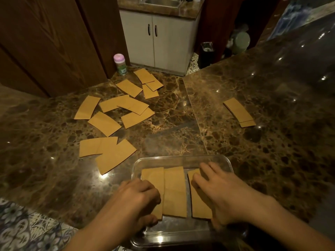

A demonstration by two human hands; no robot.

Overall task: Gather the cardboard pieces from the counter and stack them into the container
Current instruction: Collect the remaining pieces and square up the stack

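Observation:
A clear rectangular container (181, 158) sits on the brown marble counter near the front edge. Three tan cardboard pieces lie side by side inside it; the middle one (175, 192) is fully visible. My left hand (137, 198) has its fingers curled on the left piece (153, 175). My right hand (215, 185) rests with spread fingers on the right piece (198, 205). Several loose cardboard pieces (110, 153) are scattered over the counter to the left and further back (129, 87). A small stack (238, 111) lies apart on the right.
A small jar with a pink lid (120, 64) stands at the counter's back edge beside a wooden door. Beyond the counter are white cabinet doors (154, 38) under a sink. Patterned floor tiles (21, 229) show below the counter's front left edge.

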